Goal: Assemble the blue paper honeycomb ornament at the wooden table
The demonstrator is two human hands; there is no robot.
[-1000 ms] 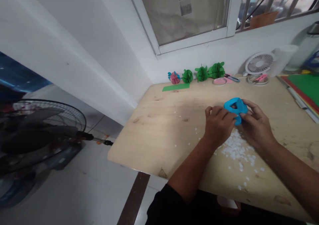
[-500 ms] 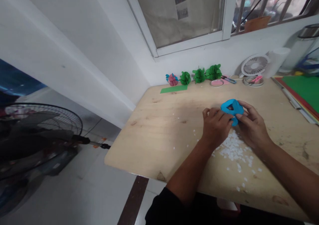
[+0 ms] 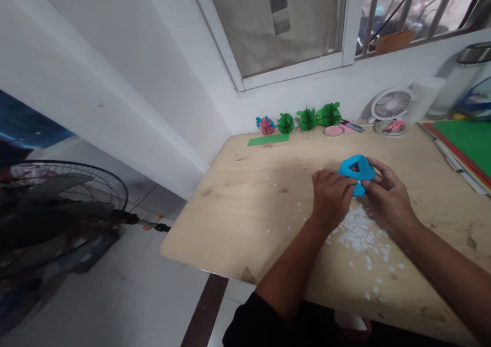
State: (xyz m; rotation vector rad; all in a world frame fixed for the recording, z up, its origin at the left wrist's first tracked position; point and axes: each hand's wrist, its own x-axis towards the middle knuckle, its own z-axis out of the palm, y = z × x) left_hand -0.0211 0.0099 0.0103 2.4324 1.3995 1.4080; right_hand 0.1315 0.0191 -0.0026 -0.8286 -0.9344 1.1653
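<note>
A bright blue paper craft piece (image 3: 367, 170) with looped, folded strips is held between both hands above the table. My left hand (image 3: 332, 192) pinches its lower left side, fingers bent. On the other side, my right hand (image 3: 389, 191) grips the right edge between thumb and fingers. A small white spot shows on the blue paper between the two thumbs. Many small white paper bits (image 3: 360, 229) lie scattered on the table just below the hands.
Along the wall stand a pink-and-blue paper figure (image 3: 266, 125) and several green ones (image 3: 329, 114), with a green paper strip (image 3: 268, 140) in front. A small white fan (image 3: 392, 104), scissors (image 3: 352, 125) and coloured sheets (image 3: 466, 142) are farther right. A floor fan (image 3: 65, 203) stands left of the table (image 3: 230, 209).
Both hands stay in nearly the same place. My left fingers have shifted slightly on the blue paper piece, and the white spot between the thumbs now shows more plainly.
</note>
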